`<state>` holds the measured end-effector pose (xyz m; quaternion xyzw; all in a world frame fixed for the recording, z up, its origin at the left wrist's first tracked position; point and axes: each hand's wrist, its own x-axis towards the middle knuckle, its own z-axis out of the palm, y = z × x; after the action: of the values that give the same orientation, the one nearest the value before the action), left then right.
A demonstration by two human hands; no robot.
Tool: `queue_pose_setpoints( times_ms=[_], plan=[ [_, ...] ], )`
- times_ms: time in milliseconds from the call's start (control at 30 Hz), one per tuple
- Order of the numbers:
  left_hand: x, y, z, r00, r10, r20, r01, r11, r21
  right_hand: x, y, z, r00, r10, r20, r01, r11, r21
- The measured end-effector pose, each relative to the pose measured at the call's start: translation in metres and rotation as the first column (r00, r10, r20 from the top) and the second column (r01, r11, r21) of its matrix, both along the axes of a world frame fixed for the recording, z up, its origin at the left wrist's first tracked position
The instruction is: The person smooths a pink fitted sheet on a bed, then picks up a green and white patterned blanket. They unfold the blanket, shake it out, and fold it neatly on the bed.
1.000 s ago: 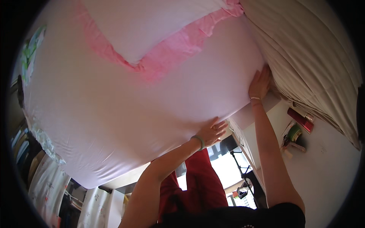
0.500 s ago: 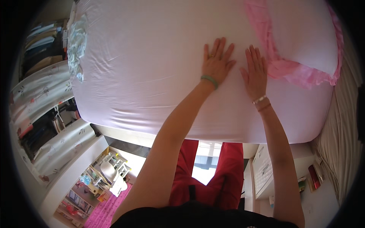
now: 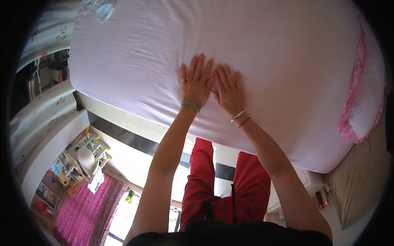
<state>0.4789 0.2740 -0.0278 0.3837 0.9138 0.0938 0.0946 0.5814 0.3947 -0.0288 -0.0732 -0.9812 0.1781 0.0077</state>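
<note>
A pale pink fitted sheet (image 3: 287,74) covers the mattress in front of me. My left hand (image 3: 196,84) lies flat on it, fingers spread, with a ring and a green bangle. Close beside it on the right, my right hand (image 3: 230,92) also rests flat with its fingers stretched out; a pale bracelet and a red string circle that wrist. Both hands hold nothing. Fine creases run through the sheet to the left of my left hand. At the far right lies a pillow (image 3: 369,94) edged with a bright pink ruffle.
Shelves with patterned white curtains (image 3: 45,110) stand left of the bed. A light blue bundle (image 3: 104,11) sits at the bed's far left. A beige padded headboard (image 3: 357,184) borders the right. Behind me are a pink curtain (image 3: 84,209) and a cluttered bookcase (image 3: 47,194).
Both hands have slid left across the sheet and come closer together. My view has turned leftward, so the ruffled pillow now appears farther right.
</note>
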Motion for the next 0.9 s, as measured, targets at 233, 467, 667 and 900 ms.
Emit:
queue_pose_setpoints(
  times_ms=[233, 467, 667, 900],
  plan=[
    [-0.075, -0.194, -0.011, 0.938, 0.312, -0.152, -0.325, 0.943, -0.075, -0.067, -0.180, -0.003, 0.947, 0.322, 0.003, -0.322, 0.946, -0.035],
    [-0.108, -0.283, 0.001, 0.572, 0.820, -0.028, -0.820, 0.571, -0.047, -0.083, -0.273, 0.008, 0.808, 0.549, -0.214, -0.573, 0.649, -0.501],
    [-0.107, -0.101, 0.048, 0.919, 0.381, 0.101, -0.394, 0.892, 0.221, -0.103, -0.099, 0.063, 0.995, 0.101, -0.024, -0.103, 0.931, -0.351],
    [-0.119, 0.061, 0.022, 0.974, -0.188, 0.123, 0.151, 0.954, 0.259, -0.106, 0.132, 0.016, 0.906, -0.394, -0.154, 0.414, 0.900, 0.137]
  ],
)
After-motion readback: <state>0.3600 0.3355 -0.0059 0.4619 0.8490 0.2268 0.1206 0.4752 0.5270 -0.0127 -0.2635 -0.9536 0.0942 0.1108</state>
